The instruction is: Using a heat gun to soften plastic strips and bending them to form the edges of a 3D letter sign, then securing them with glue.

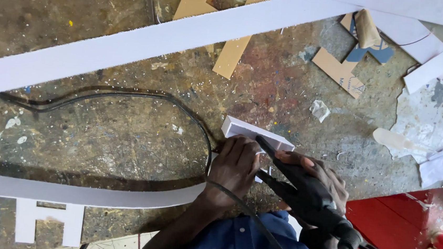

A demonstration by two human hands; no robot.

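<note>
The left hand (235,165) presses down on a small white piece (256,135) with its fingers curled over it, so it holds the piece flat on the counter (126,133). The right hand (314,182) is closed tight around a black glue gun (300,191). The tip of the gun touches the white piece, just beside the left fingers. A black cord (129,95) runs from the gun, loops away to the left of the white piece and lies on the counter. Far above the white piece a long white strip (149,42) lies slanted across the counter. Below and to the left of the piece another white strip (79,193) curves along, and a white letter shape (49,222) lies under that. Brown card bits (336,70) lie up and to the right of the piece, well apart from it. A red board (402,233) sits to the right of the right hand. The counter is dirty and full of paint spots.
</note>
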